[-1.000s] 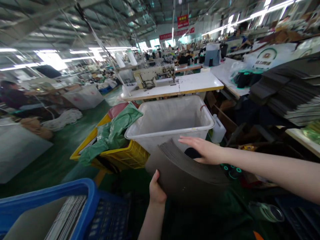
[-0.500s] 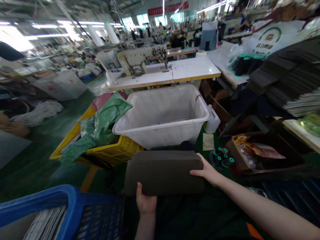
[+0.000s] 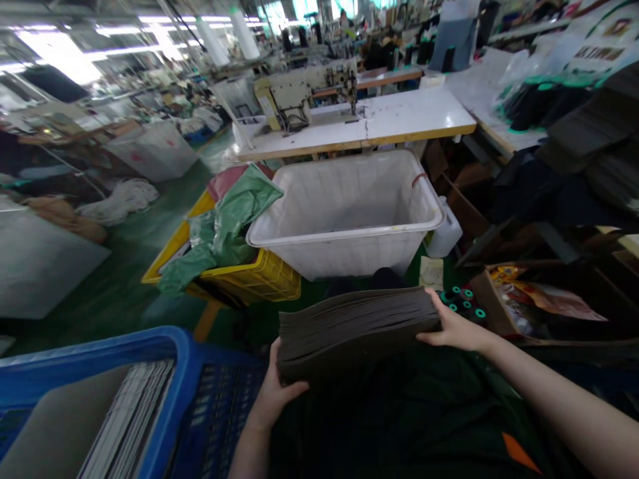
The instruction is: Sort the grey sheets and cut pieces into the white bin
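Observation:
A thick stack of dark grey-brown sheets (image 3: 354, 332) is held over my lap, its layered edges facing up and away from me. My left hand (image 3: 277, 382) grips the stack's left end, thumb on the near face and fingers round the far side. At the other end my right hand (image 3: 449, 326) is closed on the upper right corner, its thumb also in front. The sheets bow slightly between the hands. Whether they are cloth or another material I cannot make out.
A blue crate (image 3: 184, 359) with upright stacked sheets stands at my left. Ahead are a white tub (image 3: 344, 243), a yellow crate (image 3: 279, 273) with green plastic, and a sewing machine (image 3: 304, 96) on a table. Thread cones (image 3: 462, 303) and a cardboard box (image 3: 492, 306) lie right.
The stack has tipped so its layered edge shows more. My left hand has moved from underneath its front to its left end. The view has turned left and down.

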`<state>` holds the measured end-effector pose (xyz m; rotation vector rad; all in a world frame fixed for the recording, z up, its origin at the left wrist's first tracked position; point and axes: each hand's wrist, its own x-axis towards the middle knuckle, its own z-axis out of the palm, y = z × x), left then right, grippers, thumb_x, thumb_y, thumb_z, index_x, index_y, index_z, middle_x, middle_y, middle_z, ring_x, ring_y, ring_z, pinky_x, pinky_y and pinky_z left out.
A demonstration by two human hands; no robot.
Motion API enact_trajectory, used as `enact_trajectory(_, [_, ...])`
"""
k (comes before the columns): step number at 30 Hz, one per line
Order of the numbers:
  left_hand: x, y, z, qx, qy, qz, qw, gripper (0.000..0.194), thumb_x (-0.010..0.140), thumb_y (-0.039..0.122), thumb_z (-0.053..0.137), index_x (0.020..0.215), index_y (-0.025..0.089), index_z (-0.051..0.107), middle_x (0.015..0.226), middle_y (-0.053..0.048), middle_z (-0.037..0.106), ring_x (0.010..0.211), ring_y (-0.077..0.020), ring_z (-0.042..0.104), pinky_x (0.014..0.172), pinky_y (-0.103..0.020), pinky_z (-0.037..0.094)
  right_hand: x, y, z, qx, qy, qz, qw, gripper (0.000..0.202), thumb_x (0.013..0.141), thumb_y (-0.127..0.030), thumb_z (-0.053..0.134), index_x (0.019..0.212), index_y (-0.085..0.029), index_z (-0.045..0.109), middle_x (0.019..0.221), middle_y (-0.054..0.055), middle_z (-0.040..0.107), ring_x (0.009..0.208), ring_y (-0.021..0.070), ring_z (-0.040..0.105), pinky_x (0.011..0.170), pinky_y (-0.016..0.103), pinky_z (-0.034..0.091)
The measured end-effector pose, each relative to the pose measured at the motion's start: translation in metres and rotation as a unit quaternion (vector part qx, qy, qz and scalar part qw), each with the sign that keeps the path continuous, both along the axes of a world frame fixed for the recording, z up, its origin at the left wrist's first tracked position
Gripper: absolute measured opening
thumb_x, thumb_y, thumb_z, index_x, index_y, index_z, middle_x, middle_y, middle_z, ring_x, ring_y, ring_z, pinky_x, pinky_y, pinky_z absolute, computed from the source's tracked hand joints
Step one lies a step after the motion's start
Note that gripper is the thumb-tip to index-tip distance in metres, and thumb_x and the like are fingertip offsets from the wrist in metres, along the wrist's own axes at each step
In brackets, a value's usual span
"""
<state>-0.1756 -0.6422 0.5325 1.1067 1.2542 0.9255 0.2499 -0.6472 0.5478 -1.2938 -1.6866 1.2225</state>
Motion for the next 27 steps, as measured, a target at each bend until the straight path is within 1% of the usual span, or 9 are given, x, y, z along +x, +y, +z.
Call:
enact_trajectory(4, [0.027, -0.018, 0.009, 0.013, -0.035, 0.103, 0.994, 0.090, 0.037, 0.013, 0.091, 0.120, 0.019, 0.058, 0.113, -0.011, 0.067, 0.120, -0.0355, 0.055, 0.111, -0.045, 0.034, 0.000, -0.008, -0.011, 0.000, -0.008, -0.026, 1.000, 0.093, 0.068, -0.042, 0.078, 0.141, -0.023, 0.024, 0.135, 0.012, 0.046, 0.128, 0.0306, 0.044, 0.112, 0.044, 0.033])
enact_trajectory(9, [0.047, -0.043, 0.021, 0.053, -0.034, 0.085, 0.994, 0.083, 0.043, 0.010, 0.088, 0.121, 0.021, 0.060, 0.112, -0.008, 0.067, 0.107, -0.0302, 0.061, 0.103, -0.040, 0.041, 0.001, -0.017, -0.026, 0.012, -0.031, -0.053, 0.998, 0.071, 0.068, -0.047, 0.076, 0.128, -0.022, 0.047, 0.127, 0.012, 0.055, 0.121, 0.0330, 0.052, 0.110, 0.048, 0.036])
enact_trajectory(13, [0.046, -0.056, 0.062, 0.088, 0.018, 0.167, 0.982, 0.059, 0.056, 0.017, 0.085, 0.109, 0.022, 0.060, 0.102, -0.003, 0.069, 0.098, -0.0261, 0.064, 0.092, -0.036, 0.048, -0.015, -0.001, -0.007, 0.005, -0.039, -0.089, 0.995, 0.049, 0.074, -0.054, 0.067, 0.111, -0.023, 0.061, 0.108, 0.009, 0.067, 0.114, 0.0342, 0.058, 0.105, 0.052, 0.043])
enact_trajectory(16, [0.020, -0.068, 0.121, 0.138, 0.070, 0.256, 0.954, 0.056, 0.057, 0.021, 0.086, 0.108, 0.022, 0.061, 0.100, -0.002, 0.070, 0.095, -0.0255, 0.065, 0.089, -0.034, 0.049, -0.052, 0.047, 0.052, 0.047, -0.029, -0.030, 0.998, 0.041, 0.071, -0.055, 0.069, 0.100, -0.026, 0.067, 0.099, 0.008, 0.070, 0.108, 0.0350, 0.061, 0.100, 0.050, 0.048])
enact_trajectory(19, [-0.034, -0.083, 0.196, 0.206, 0.162, 0.400, 0.878, 0.062, 0.057, 0.026, 0.087, 0.113, 0.021, 0.061, 0.104, -0.001, 0.070, 0.099, -0.0251, 0.064, 0.092, -0.035, 0.049, -0.136, 0.113, 0.148, 0.150, -0.012, 0.041, 0.988, 0.033, 0.068, -0.052, 0.074, 0.094, -0.031, 0.069, 0.100, 0.007, 0.071, 0.100, 0.0338, 0.065, 0.095, 0.048, 0.052])
enact_trajectory(21, [-0.082, -0.093, 0.246, 0.274, 0.205, 0.481, 0.807, 0.058, 0.065, 0.030, 0.083, 0.117, 0.016, 0.061, 0.112, -0.004, 0.069, 0.103, -0.0242, 0.063, 0.095, -0.037, 0.049, -0.221, 0.149, 0.217, 0.259, 0.038, 0.101, 0.960, 0.043, 0.073, -0.049, 0.071, 0.112, -0.033, 0.065, 0.117, 0.005, 0.067, 0.112, 0.0296, 0.060, 0.103, 0.043, 0.045])
enact_trajectory(23, [-0.136, -0.102, 0.289, 0.340, 0.232, 0.515, 0.752, 0.059, 0.071, 0.031, 0.079, 0.123, 0.010, 0.058, 0.118, -0.007, 0.067, 0.104, -0.0234, 0.063, 0.096, -0.040, 0.048, -0.318, 0.173, 0.274, 0.328, 0.109, 0.175, 0.922, 0.051, 0.076, -0.045, 0.068, 0.122, -0.025, 0.061, 0.124, 0.004, 0.064, 0.117, 0.0284, 0.057, 0.104, 0.044, 0.041])
enact_trajectory(25, [-0.191, -0.109, 0.320, 0.371, 0.238, 0.526, 0.727, 0.059, 0.076, 0.030, 0.076, 0.126, 0.005, 0.055, 0.119, -0.007, 0.067, 0.108, -0.0229, 0.062, 0.098, -0.041, 0.046, -0.415, 0.185, 0.313, 0.344, 0.170, 0.256, 0.887, 0.056, 0.078, -0.041, 0.065, 0.128, -0.016, 0.056, 0.126, 0.004, 0.063, 0.120, 0.0278, 0.054, 0.101, 0.040, 0.041])
enact_trajectory(27, [-0.244, -0.116, 0.335, 0.326, 0.228, 0.552, 0.733, 0.058, 0.079, 0.034, 0.072, 0.127, 0.008, 0.055, 0.119, -0.005, 0.067, 0.109, -0.0223, 0.062, 0.098, -0.042, 0.046, -0.501, 0.191, 0.331, 0.298, 0.186, 0.352, 0.868, 0.060, 0.079, -0.042, 0.065, 0.131, -0.015, 0.052, 0.127, 0.005, 0.062, 0.117, 0.0256, 0.056, 0.097, 0.035, 0.045])
